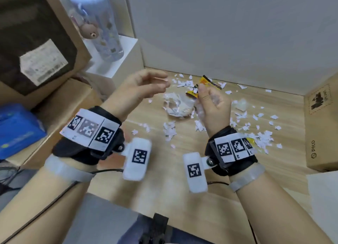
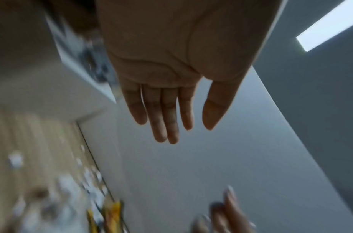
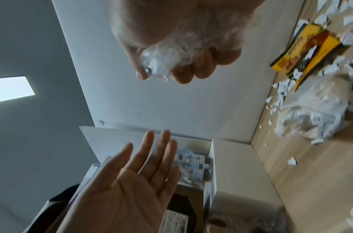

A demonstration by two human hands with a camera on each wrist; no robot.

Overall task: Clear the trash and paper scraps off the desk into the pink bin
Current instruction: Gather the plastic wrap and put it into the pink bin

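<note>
Your right hand (image 3: 181,52) raised above tabletop (image 1: 182,170), grip curled round crumpled clear plastic wrap (image 3: 157,66). Your left hand (image 1: 144,86) empty, fingers straight and relaxed, just beside right. Step in hand: gathering trash, first wad lifted. Pink bin not in view. Still lying on tabletop: yellow wrapper (image 3: 309,48), larger crumpled plastic bag (image 1: 178,105), paper scraps (image 1: 263,137) scattered wide. Next: locate bin, carry wad over, release; then sweep scraps together.
</note>
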